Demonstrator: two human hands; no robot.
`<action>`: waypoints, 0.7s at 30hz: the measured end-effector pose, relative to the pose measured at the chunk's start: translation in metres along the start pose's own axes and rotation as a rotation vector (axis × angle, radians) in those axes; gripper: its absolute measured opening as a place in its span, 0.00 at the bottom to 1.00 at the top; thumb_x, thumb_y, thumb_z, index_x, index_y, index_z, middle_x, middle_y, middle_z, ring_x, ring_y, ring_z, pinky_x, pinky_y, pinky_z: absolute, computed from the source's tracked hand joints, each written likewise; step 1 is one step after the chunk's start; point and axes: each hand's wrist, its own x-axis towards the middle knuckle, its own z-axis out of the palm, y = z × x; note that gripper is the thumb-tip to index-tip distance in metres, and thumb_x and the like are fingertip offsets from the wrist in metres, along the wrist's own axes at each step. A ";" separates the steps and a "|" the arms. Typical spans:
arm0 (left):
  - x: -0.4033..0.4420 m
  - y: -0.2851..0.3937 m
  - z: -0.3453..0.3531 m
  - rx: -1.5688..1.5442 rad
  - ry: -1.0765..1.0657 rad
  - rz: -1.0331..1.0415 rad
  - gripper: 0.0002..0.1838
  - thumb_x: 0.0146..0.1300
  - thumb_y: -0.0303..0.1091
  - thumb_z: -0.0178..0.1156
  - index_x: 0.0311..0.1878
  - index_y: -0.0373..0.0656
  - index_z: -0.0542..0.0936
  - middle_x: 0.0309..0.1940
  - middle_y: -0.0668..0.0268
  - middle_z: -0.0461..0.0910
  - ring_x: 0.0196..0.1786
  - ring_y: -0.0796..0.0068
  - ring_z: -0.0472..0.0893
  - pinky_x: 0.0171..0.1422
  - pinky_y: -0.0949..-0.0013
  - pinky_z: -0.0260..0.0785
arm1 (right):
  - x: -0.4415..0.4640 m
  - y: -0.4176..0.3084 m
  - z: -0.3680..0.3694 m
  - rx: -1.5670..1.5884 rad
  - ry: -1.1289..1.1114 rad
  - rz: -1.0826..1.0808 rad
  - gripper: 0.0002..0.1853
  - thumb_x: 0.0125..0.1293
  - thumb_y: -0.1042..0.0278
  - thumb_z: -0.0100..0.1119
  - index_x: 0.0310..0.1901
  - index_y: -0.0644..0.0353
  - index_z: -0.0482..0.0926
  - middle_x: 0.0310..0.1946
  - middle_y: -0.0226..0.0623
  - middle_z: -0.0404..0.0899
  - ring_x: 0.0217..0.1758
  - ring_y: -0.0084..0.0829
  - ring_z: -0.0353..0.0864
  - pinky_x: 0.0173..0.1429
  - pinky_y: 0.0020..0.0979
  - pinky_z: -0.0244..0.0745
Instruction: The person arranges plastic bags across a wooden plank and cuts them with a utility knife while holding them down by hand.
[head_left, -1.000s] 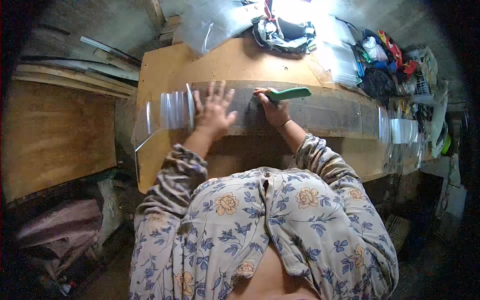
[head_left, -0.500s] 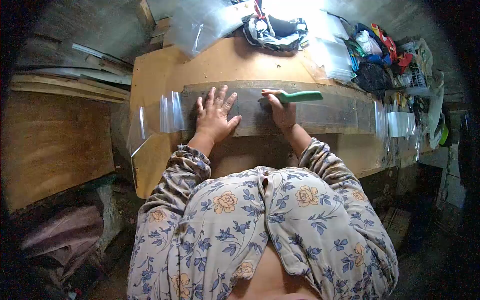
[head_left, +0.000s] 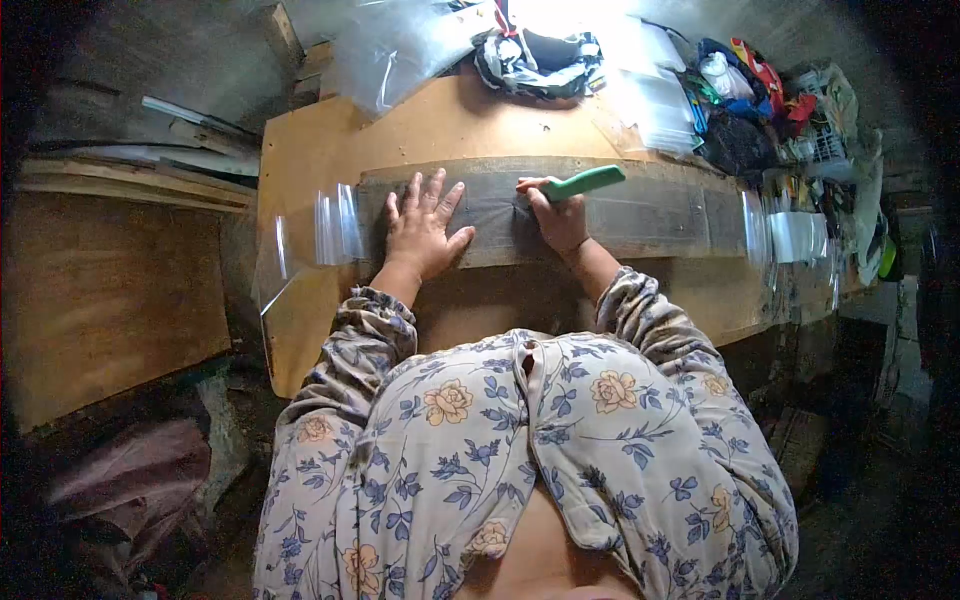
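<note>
My left hand (head_left: 422, 238) lies flat with its fingers spread on a dark, worn board (head_left: 650, 215) covered by a clear plastic sheet (head_left: 480, 200). My right hand (head_left: 562, 220) grips a knife with a green handle (head_left: 590, 182). The handle slants up to the right above the hand. Its short blade points down at the sheet near my thumb and is mostly hidden. Fine creases in the plastic run from the blade toward my left hand.
The board rests on a wooden table (head_left: 310, 140). Clear plastic strips (head_left: 338, 225) stick up at its left end, with more at the right. Behind are a black-and-white bag (head_left: 540, 62), plastic sheets (head_left: 660, 110) and a coloured heap (head_left: 740, 90). Planks (head_left: 130, 183) stand at left.
My right hand has shifted slightly left and the knife handle has tilted up more steeply. Creases now show in the plastic beside the blade. My left hand stays flat on it.
</note>
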 end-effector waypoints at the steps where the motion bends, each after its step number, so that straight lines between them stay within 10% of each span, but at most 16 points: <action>1: 0.000 0.001 -0.001 0.007 -0.008 -0.008 0.35 0.53 0.58 0.48 0.64 0.62 0.53 0.68 0.69 0.41 0.69 0.61 0.40 0.67 0.45 0.28 | 0.001 -0.001 -0.002 0.029 -0.002 0.010 0.07 0.56 0.70 0.51 0.31 0.61 0.78 0.30 0.39 0.80 0.33 0.29 0.79 0.37 0.28 0.72; 21: -0.036 -0.076 -0.003 0.072 0.005 -0.163 0.35 0.53 0.62 0.47 0.64 0.67 0.52 0.68 0.75 0.39 0.69 0.59 0.39 0.64 0.39 0.33 | 0.013 0.004 0.026 0.034 0.044 0.018 0.06 0.55 0.70 0.52 0.31 0.59 0.79 0.28 0.36 0.80 0.33 0.28 0.79 0.39 0.28 0.71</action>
